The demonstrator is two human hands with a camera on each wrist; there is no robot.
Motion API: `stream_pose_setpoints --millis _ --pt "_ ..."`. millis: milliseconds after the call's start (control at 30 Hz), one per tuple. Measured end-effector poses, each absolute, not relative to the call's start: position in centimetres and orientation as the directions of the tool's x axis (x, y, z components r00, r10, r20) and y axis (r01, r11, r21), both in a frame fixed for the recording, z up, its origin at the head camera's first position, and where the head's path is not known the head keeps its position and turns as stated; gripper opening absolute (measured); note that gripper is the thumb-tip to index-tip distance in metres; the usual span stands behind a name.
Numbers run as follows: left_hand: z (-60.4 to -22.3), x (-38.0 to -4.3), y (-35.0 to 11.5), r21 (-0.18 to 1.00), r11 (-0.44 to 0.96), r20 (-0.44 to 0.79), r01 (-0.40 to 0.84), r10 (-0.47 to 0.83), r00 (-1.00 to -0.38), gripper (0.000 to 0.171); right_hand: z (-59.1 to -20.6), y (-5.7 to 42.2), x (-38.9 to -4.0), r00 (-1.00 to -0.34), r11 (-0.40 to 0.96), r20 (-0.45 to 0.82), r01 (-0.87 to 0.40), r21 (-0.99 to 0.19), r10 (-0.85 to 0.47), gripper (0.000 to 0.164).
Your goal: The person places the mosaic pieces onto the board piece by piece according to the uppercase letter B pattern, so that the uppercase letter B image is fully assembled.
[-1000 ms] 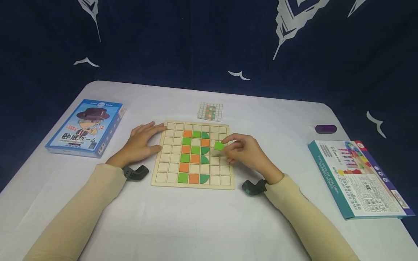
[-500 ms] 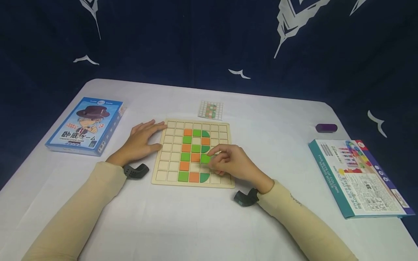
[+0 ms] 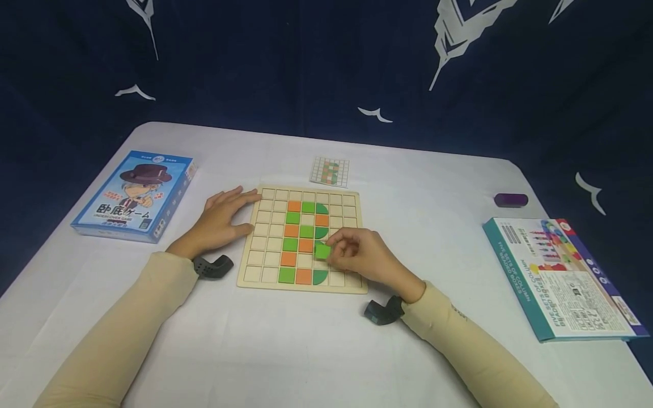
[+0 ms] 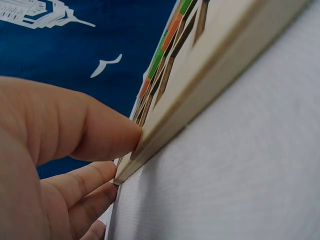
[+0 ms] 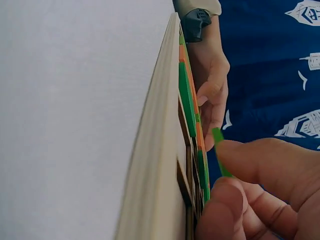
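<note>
A pale wooden grid board [image 3: 254, 258] lies mid-table, its cells partly filled with light green and orange square tiles and dark green rounded pieces [image 3: 320, 277]. My right hand [image 3: 364, 255] pinches a light green square tile [image 3: 322, 251] between thumb and fingers over the filled column farthest right. In the right wrist view that tile [image 5: 222, 155] is tilted edge-on, above the board's surface. The tile partly covers a dark green piece in the head view. My left hand [image 3: 214, 224] rests at the board's left edge, thumb [image 4: 112, 132] and extended fingers touching the rim.
Behind the board lies a small card [image 3: 330, 171] printed with a coloured grid pattern. A blue game box [image 3: 127, 198] stands at the left; a white and teal box [image 3: 561, 283] lies at the right. Beyond that sits a purple rounded object [image 3: 511, 200].
My right hand has carried the green tile leftward and nearer, from the board's right columns to over the dark green pieces, then slowed. My left hand has stayed at the rim.
</note>
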State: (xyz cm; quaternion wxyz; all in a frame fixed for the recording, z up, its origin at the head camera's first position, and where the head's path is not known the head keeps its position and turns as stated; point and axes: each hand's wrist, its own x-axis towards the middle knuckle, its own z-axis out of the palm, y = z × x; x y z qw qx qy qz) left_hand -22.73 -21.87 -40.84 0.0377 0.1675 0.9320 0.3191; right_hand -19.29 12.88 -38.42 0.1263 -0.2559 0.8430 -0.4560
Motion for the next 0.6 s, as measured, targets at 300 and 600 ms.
stream_pose_setpoints --millis 300,600 --pt "-40.86 -22.84 -21.93 0.601 0.746 0.031 0.286 0.336 -0.941 0.071 -38.43 12.86 -19.24 -0.805 0.492 -0.018 -0.344 -0.8 -0.593 0.02" --pt "-40.89 -22.79 -21.91 0.597 0.751 0.028 0.283 0.333 -0.942 0.072 -38.34 12.74 -19.17 -0.802 0.511 -0.042 -0.337 -0.791 -0.595 0.02"
